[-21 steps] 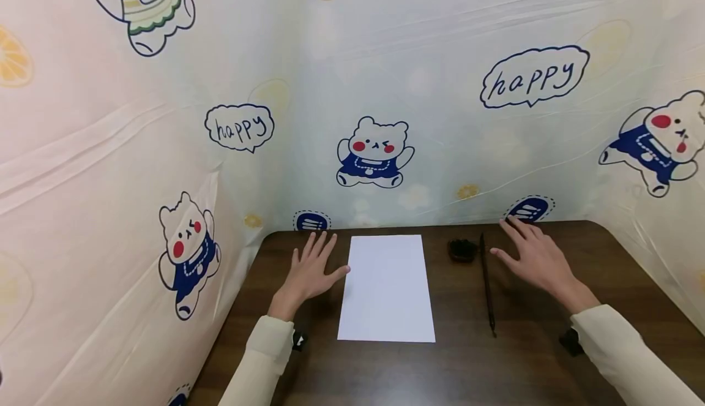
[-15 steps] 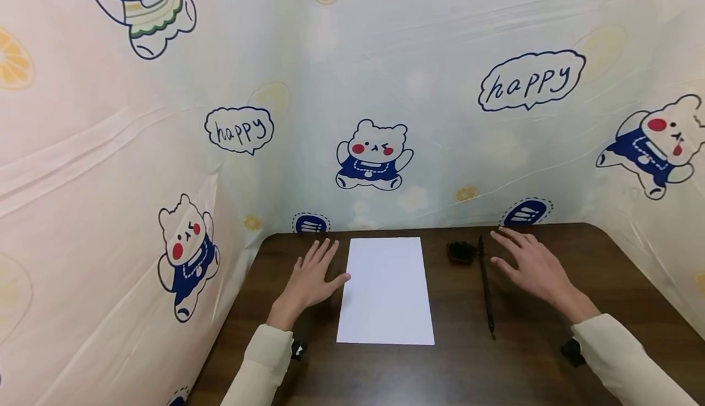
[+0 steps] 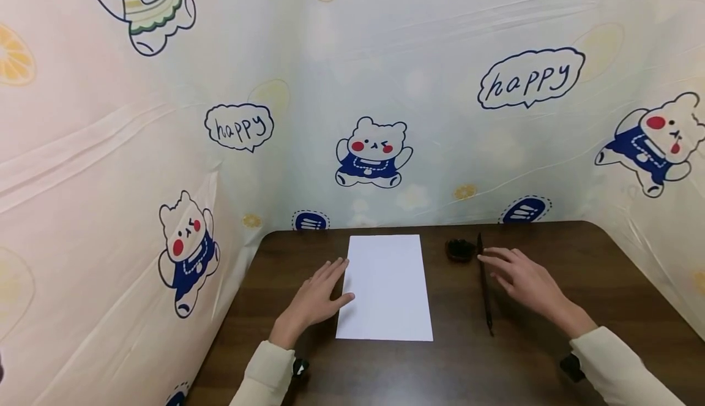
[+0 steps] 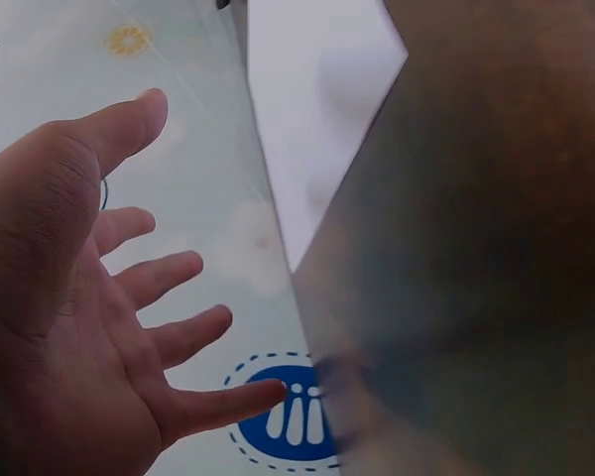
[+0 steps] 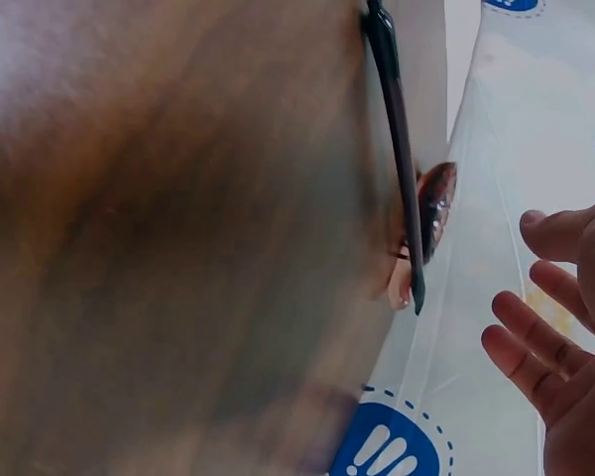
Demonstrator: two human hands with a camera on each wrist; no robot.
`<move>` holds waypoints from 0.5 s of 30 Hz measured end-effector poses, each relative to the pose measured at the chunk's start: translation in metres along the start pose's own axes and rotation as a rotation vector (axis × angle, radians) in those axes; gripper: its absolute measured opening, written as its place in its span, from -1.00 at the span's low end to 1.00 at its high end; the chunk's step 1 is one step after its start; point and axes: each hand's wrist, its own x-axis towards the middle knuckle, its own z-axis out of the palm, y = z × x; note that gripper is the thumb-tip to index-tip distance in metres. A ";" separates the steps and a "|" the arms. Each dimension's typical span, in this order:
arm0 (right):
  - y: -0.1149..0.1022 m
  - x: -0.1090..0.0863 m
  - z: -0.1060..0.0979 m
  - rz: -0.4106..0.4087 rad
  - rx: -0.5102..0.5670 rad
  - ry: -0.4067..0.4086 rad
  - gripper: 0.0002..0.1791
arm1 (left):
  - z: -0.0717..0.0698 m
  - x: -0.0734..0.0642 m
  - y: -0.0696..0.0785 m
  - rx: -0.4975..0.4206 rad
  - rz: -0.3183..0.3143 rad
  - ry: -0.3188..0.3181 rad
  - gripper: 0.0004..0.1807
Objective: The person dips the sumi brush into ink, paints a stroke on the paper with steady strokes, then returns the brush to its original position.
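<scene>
A white sheet of paper (image 3: 385, 289) lies flat near the middle of the dark wooden table. My left hand (image 3: 313, 302) is over its left edge, fingers extended; in the left wrist view the fingers are spread, with nothing held. To the right of the paper, a dark calligraphy brush (image 3: 485, 296) lies lengthwise, pointed tip at the far end. Beside that tip sits a small dark, glossy dish (image 3: 459, 250), also visible behind the brush in the right wrist view (image 5: 436, 203). My right hand (image 3: 525, 280) hovers just right of the brush, fingers slightly bent, holding nothing.
Behind and along both sides of the table (image 3: 385, 372) hangs a pale curtain (image 3: 440, 149) printed with bears, orange slices and the word "happy". It comes right up to the table's far edge. Dark bands sit at both wrists.
My left hand has shifted right and slightly nearer, so its fingertips now reach the paper's edge. My right hand has come left and nearer, toward the brush. Brush, dish and paper stay put.
</scene>
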 end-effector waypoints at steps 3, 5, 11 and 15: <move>-0.003 -0.005 0.002 0.012 0.025 -0.035 -0.40 | 0.006 -0.003 -0.002 -0.011 0.012 -0.029 -0.09; -0.004 -0.007 0.003 0.016 0.039 -0.051 -0.41 | 0.009 -0.005 -0.002 -0.013 0.019 -0.047 -0.09; -0.006 -0.014 0.010 -0.039 0.060 -0.028 -0.43 | 0.017 -0.009 -0.003 -0.022 0.020 -0.115 -0.08; -0.006 -0.018 0.016 -0.089 0.060 -0.012 -0.44 | 0.021 -0.010 -0.002 -0.048 0.013 -0.178 -0.06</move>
